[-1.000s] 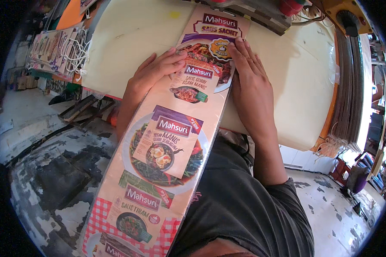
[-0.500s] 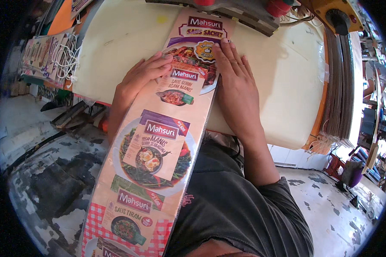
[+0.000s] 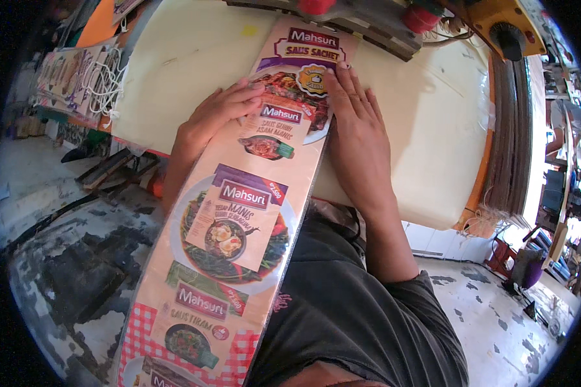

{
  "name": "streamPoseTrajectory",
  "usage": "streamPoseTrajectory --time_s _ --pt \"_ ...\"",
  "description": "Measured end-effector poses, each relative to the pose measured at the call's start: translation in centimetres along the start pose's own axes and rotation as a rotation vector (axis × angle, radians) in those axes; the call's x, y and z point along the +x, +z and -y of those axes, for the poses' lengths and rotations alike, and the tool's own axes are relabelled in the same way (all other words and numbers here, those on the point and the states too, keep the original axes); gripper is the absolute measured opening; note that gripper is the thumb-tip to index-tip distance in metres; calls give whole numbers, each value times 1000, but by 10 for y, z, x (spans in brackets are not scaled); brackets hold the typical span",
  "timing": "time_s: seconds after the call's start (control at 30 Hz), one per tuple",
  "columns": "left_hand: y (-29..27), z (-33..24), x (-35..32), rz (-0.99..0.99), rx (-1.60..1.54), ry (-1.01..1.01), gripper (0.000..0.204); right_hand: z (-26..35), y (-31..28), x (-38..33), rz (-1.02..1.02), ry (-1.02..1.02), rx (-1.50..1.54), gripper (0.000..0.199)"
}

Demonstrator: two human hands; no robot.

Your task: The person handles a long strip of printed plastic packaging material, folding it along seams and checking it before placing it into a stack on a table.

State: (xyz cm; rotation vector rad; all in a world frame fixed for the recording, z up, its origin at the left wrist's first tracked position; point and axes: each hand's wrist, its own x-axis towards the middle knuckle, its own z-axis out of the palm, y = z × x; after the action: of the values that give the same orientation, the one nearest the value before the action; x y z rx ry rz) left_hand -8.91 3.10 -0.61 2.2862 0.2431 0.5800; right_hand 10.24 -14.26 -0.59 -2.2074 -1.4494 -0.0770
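Note:
A long printed hanging strip (image 3: 203, 164), cream with pictures of sauce dishes, runs from the far side of the table down past my lap. Its far end lies at the edge of a metal bar (image 3: 368, 29) that is part of a machine. My left hand (image 3: 218, 109) rests by the strip's left edge, fingers stretched over it. On the right edge, my right hand (image 3: 361, 129) lies flat, its fingertips near the strip's yellow badge. Both hands are open, pressing lightly rather than gripping. The near end of the strip runs out of view below.
The strip crosses a cream-coloured tabletop (image 3: 426, 142). A yellow box with a black knob (image 3: 509, 42) stands at the far right. Printed strips with white cords (image 3: 103, 84) hang on the left. Stacked boards (image 3: 511, 135) stand beside the table's right side.
The whole scene sits slightly lower in view, with the machine bar and far table edge shifted down a little. Both hands keep their places on the strip.

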Motion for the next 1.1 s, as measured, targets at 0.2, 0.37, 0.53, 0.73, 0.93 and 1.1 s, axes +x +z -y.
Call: streamPoseTrajectory --time_s 0.2,0.37,0.53,0.73,0.93,1.1 --pt "7 14 -2 -10 -17 28 42 -2 -1 -1 0 2 -24 50" --pt "3 4 3 -29 29 79 43 -2 -1 -1 13 10 -18 53" --pt "6 -8 6 -54 -56 -18 45 -3 1 -1 26 18 -48 50" --pt "5 6 5 -39 -19 63 44 1 -1 -1 28 9 -45 51" --pt "6 5 4 -33 -10 30 41 0 -3 -1 33 8 -54 50" --pt "9 6 3 -43 -7 43 42 0 -2 -2 34 9 -48 51"
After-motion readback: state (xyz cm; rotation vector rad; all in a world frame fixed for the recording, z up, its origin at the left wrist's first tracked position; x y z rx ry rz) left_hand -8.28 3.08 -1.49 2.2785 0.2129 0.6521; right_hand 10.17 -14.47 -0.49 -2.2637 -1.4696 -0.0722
